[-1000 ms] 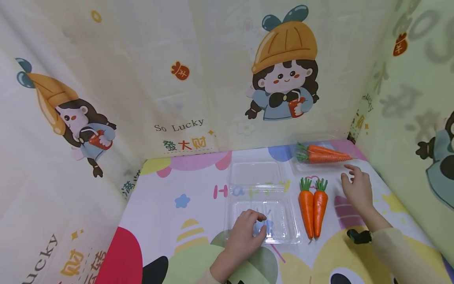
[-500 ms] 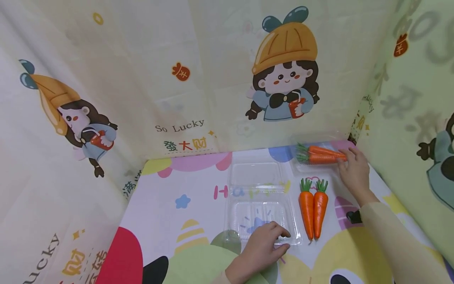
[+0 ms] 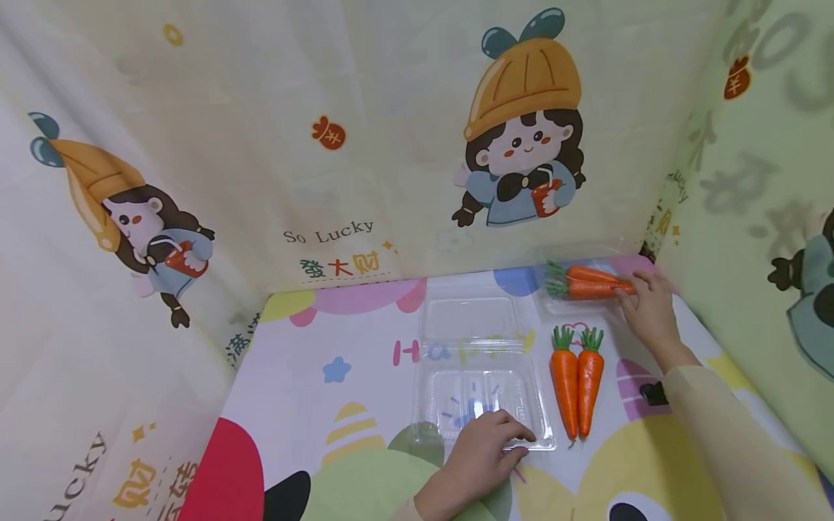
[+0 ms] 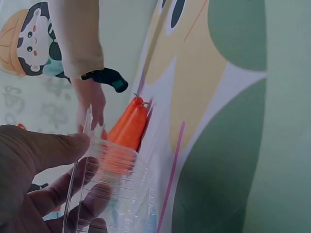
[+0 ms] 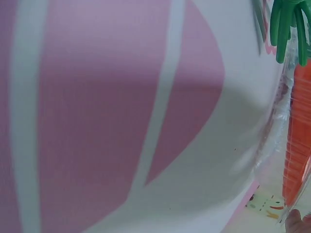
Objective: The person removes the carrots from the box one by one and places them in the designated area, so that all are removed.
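On the table lies an open clear plastic clamshell box (image 3: 478,344), its lid folded back. My left hand (image 3: 478,445) grips its front rim near the right corner; in the left wrist view the thumb is on one side of the clear wall (image 4: 116,150), with fingers behind it. At the back right, a second clear clamshell (image 3: 544,307) holds two orange carrots (image 3: 589,291) with green tops pointing left. My right hand (image 3: 651,311) pinches a carrot by its tip, partly hiding both tips. In the right wrist view only a fingertip (image 5: 294,222) shows beside a carrot (image 5: 297,141).
Two more carrots (image 3: 576,387) lie side by side on the table between the boxes and my right forearm, green tops away from me. A patterned cloth (image 3: 391,145) hangs behind the table (image 3: 287,362) and along both sides.
My right hand has moved back and left onto the tips of the boxed carrots. My left hand has shifted right and toward me, onto the near box's front rim. The carrots have not visibly moved.
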`<move>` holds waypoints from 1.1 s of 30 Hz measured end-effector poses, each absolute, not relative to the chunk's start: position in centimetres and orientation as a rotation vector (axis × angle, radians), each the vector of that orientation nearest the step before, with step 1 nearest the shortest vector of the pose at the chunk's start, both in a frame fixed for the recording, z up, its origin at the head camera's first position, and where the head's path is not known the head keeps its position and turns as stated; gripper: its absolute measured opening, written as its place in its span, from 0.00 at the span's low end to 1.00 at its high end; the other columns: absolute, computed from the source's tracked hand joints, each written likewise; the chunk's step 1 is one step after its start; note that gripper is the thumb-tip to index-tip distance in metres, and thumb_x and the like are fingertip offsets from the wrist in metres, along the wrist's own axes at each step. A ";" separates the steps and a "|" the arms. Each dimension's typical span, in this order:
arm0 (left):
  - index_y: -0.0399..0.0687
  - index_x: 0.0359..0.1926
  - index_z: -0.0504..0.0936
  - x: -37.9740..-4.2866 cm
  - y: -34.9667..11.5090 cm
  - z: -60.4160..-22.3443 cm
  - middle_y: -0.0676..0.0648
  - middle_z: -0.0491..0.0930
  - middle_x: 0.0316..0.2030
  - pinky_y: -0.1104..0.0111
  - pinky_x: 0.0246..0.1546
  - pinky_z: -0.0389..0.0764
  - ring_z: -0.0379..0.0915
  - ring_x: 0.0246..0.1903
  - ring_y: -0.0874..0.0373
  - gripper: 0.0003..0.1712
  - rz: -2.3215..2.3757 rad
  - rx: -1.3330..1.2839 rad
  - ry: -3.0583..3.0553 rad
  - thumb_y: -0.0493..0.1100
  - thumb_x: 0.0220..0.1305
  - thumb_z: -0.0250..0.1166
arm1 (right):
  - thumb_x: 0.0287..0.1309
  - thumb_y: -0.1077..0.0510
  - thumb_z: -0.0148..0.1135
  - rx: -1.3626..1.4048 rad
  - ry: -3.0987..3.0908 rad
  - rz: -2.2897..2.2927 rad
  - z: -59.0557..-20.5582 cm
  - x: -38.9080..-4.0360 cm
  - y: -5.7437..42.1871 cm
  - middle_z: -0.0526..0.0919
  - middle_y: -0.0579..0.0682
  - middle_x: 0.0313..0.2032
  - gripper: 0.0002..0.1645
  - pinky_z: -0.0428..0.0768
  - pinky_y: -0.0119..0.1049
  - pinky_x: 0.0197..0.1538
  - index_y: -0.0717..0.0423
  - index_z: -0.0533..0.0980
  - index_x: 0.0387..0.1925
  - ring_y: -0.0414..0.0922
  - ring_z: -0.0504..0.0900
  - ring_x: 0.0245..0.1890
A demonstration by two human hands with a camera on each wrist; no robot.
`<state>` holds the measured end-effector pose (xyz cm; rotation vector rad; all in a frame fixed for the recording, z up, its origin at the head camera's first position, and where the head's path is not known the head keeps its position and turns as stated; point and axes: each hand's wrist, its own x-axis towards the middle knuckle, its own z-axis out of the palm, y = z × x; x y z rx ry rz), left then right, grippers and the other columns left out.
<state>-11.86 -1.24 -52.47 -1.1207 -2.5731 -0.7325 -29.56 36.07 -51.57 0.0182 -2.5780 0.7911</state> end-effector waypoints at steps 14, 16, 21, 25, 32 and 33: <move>0.63 0.41 0.89 -11.0 -2.6 -52.5 0.63 0.83 0.37 0.84 0.39 0.70 0.77 0.38 0.69 0.09 -0.806 -0.971 -2.599 0.44 0.59 0.75 | 0.74 0.56 0.57 0.067 -2.688 0.756 -50.8 -29.5 35.2 0.67 0.76 0.65 0.21 0.49 0.73 0.72 0.71 0.76 0.57 0.77 0.56 0.68; 0.63 0.41 0.89 -10.9 -2.8 -52.6 0.63 0.83 0.37 0.84 0.39 0.71 0.78 0.38 0.69 0.10 -0.813 -0.957 -2.602 0.44 0.59 0.75 | 0.74 0.56 0.57 0.063 -2.696 0.761 -50.7 -29.5 34.8 0.67 0.76 0.65 0.21 0.50 0.73 0.72 0.70 0.76 0.57 0.78 0.56 0.68; 0.63 0.41 0.89 -10.8 -3.6 -52.8 0.63 0.83 0.37 0.84 0.38 0.70 0.77 0.38 0.69 0.10 -0.814 -0.929 -2.605 0.43 0.59 0.75 | 0.74 0.55 0.58 0.043 -2.705 0.779 -50.6 -29.3 33.6 0.67 0.75 0.65 0.20 0.54 0.75 0.69 0.68 0.77 0.56 0.78 0.55 0.68; 0.63 0.41 0.89 -10.6 -4.2 -52.8 0.64 0.83 0.37 0.84 0.38 0.70 0.77 0.38 0.70 0.10 -0.835 -0.918 -2.616 0.43 0.59 0.75 | 0.74 0.54 0.59 0.053 -2.719 0.777 -50.6 -29.3 32.5 0.67 0.74 0.65 0.20 0.54 0.75 0.68 0.67 0.77 0.55 0.77 0.55 0.68; 0.61 0.43 0.89 -10.4 -5.4 -52.6 0.63 0.83 0.40 0.82 0.41 0.72 0.77 0.40 0.69 0.10 -0.906 -0.886 -2.681 0.42 0.62 0.74 | 0.74 0.51 0.60 -0.006 -2.757 0.794 -50.3 -29.4 30.6 0.66 0.73 0.68 0.23 0.57 0.77 0.68 0.66 0.76 0.57 0.78 0.53 0.70; 0.61 0.43 0.89 -10.5 -5.6 -52.6 0.63 0.83 0.40 0.81 0.41 0.73 0.76 0.40 0.69 0.10 -0.918 -0.880 -2.691 0.42 0.62 0.74 | 0.73 0.51 0.60 -0.008 -2.755 0.797 -50.2 -29.4 30.4 0.66 0.73 0.68 0.22 0.57 0.77 0.68 0.66 0.76 0.57 0.78 0.53 0.70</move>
